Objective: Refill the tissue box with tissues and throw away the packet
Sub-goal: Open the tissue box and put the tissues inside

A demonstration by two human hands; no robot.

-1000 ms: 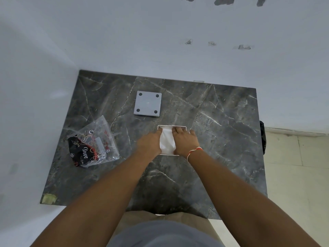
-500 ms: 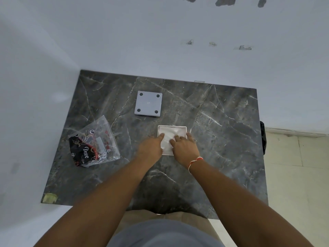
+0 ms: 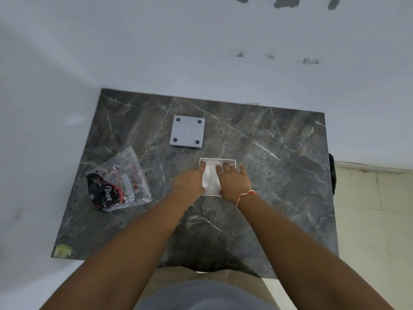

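A white square tissue box (image 3: 232, 161) lies open on the dark marble table (image 3: 279, 175), with white tissues (image 3: 210, 179) showing inside it. My left hand (image 3: 188, 182) rests on the box's left side, fingers flat on the tissues. My right hand (image 3: 233, 181), with a red and white thread at the wrist, presses the tissues on the right side. The box's grey lid (image 3: 187, 131), with dark dots at its corners, lies flat just behind the box. A crumpled clear plastic packet (image 3: 118, 181) with black and red print lies to the left.
White walls close in the table at the back and left. A yellowish patch (image 3: 62, 251) marks the table's near left corner. A black object (image 3: 331, 173) hangs off the right edge, above a pale tiled floor (image 3: 371, 209).
Both hands have slid a little forward over the tissues, pressing them down and flatter into the box. The packet and lid have not moved.
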